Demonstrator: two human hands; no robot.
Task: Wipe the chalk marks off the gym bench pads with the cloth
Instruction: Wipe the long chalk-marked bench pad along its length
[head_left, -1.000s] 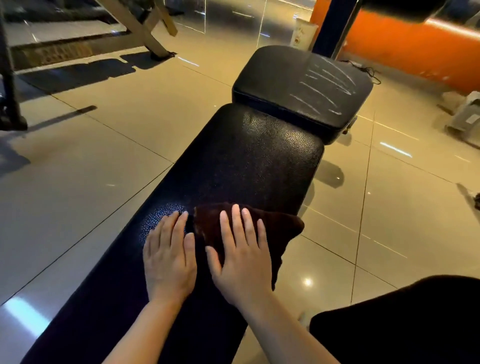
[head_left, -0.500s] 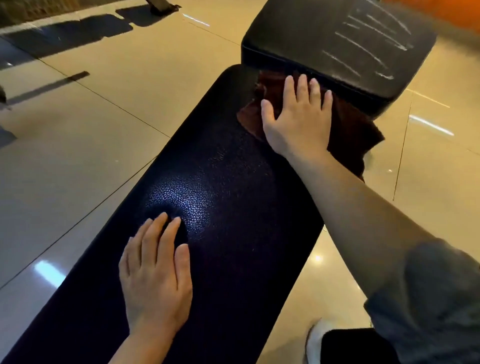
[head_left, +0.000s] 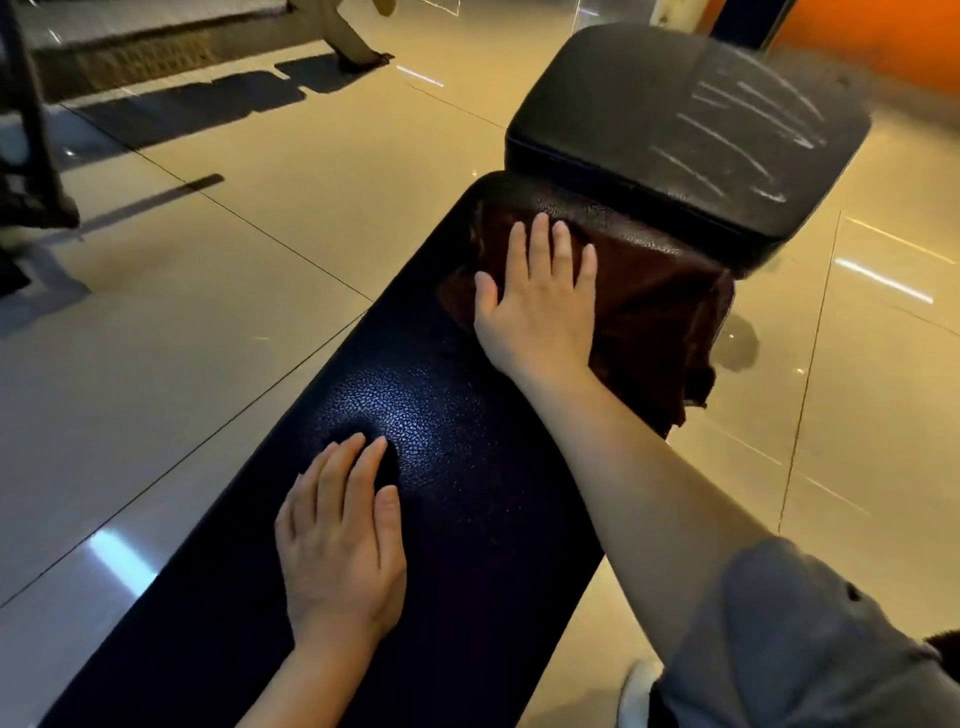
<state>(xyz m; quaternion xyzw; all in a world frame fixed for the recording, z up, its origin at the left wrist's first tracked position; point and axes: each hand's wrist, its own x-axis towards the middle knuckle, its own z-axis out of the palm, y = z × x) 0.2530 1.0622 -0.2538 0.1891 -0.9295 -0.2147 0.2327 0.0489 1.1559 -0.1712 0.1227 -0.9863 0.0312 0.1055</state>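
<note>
Right hand (head_left: 537, 306) flat, fingers straight, pressing brown cloth (head_left: 654, 306) on long pad (head_left: 467, 467) far end; left hand (head_left: 340, 545) flat on pad; chalk marks (head_left: 748, 130) on seat pad (head_left: 623, 104)

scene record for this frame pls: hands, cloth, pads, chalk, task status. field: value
left hand: flat, fingers straight, resting on the long pad
right hand: flat, pressing the cloth
cloth: dark brown, at the long pad's far end, one side hanging off the pad's right edge
small pad: just beyond the cloth, not touched by either hand
chalk marks: white streaks on the small pad's right half
long pad chalk: none visible
task status: small pad not yet wiped
</note>
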